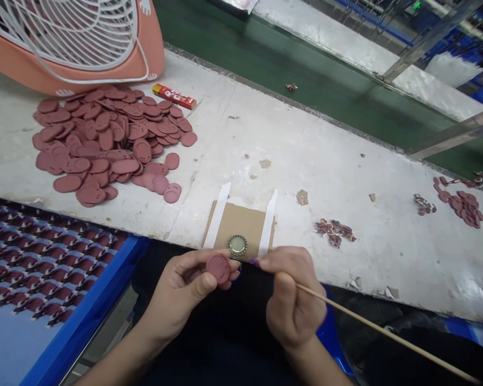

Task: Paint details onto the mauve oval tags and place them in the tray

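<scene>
Between thumb and fingers, my left hand [185, 292] pinches a reddish-brown oval piece [218, 268] with small holes near one edge. My right hand [295, 295] is closed around a long thin wooden stick [386, 327], which runs off toward the lower right. A small purple tip [254, 261] shows at my right fingertips. Just beyond my left hand, a crimped bottle cap [238, 245] lies hollow side up on a cardboard piece [241, 217] that two white tape strips hold to the table edge.
A large heap of similar oval pieces [104, 136] lies at left, by an orange fan [153, 48] and a red-and-yellow packet [174, 96]. A blue tray [84, 300] holds rows of assembled pieces. Small clusters [335, 230] and more ovals [465, 206] lie right. Behind runs a green belt [241, 59].
</scene>
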Action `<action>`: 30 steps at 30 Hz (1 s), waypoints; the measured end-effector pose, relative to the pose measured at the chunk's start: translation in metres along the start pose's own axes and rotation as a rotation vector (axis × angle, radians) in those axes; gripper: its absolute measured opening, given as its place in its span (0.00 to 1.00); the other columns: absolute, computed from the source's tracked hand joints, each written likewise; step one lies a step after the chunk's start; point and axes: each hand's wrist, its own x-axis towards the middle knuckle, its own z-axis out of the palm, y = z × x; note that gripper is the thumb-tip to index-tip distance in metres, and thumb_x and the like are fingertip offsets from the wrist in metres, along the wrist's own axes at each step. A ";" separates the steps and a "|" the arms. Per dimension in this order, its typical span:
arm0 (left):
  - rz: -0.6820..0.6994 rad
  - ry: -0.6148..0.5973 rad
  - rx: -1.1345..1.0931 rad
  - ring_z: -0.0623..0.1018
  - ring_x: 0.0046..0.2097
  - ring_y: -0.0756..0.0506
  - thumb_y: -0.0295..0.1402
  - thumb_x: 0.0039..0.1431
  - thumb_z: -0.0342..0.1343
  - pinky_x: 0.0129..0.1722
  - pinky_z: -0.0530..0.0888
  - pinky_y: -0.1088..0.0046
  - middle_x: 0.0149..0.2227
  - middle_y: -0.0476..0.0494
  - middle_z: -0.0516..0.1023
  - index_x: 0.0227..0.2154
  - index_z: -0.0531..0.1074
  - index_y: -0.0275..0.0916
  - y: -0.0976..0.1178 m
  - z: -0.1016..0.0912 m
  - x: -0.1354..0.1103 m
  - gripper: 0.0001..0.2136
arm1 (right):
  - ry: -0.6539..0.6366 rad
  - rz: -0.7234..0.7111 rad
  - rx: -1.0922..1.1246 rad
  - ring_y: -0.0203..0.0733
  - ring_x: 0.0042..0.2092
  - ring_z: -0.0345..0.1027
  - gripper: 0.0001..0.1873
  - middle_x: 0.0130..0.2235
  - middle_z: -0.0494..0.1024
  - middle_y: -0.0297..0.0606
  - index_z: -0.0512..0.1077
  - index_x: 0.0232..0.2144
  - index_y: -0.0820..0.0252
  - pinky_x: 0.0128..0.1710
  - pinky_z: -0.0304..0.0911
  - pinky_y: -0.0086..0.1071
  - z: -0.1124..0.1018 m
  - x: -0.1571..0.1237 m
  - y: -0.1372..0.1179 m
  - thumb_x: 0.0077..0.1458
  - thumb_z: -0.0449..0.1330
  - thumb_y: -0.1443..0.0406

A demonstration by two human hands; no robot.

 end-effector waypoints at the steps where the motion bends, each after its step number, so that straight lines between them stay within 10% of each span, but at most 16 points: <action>1: 0.007 0.013 0.009 0.85 0.35 0.48 0.36 0.54 0.67 0.36 0.80 0.81 0.35 0.47 0.87 0.38 0.83 0.45 0.000 -0.002 0.000 0.09 | -0.002 0.015 -0.010 0.42 0.38 0.69 0.10 0.35 0.77 0.37 0.69 0.41 0.59 0.40 0.65 0.40 0.004 0.000 0.005 0.68 0.47 0.70; 12: 0.019 -0.016 0.047 0.84 0.35 0.48 0.37 0.54 0.67 0.37 0.80 0.80 0.35 0.46 0.87 0.39 0.83 0.46 0.003 -0.002 0.001 0.10 | 0.159 0.043 0.217 0.40 0.34 0.71 0.15 0.33 0.76 0.37 0.71 0.37 0.63 0.40 0.64 0.40 0.003 0.003 -0.009 0.70 0.46 0.67; 30: 0.001 -0.007 0.107 0.83 0.33 0.45 0.40 0.50 0.69 0.36 0.79 0.75 0.33 0.44 0.87 0.37 0.84 0.46 0.003 0.004 -0.001 0.11 | 0.022 0.005 0.265 0.39 0.35 0.70 0.11 0.34 0.77 0.38 0.70 0.41 0.63 0.37 0.65 0.37 -0.003 0.006 -0.015 0.68 0.47 0.70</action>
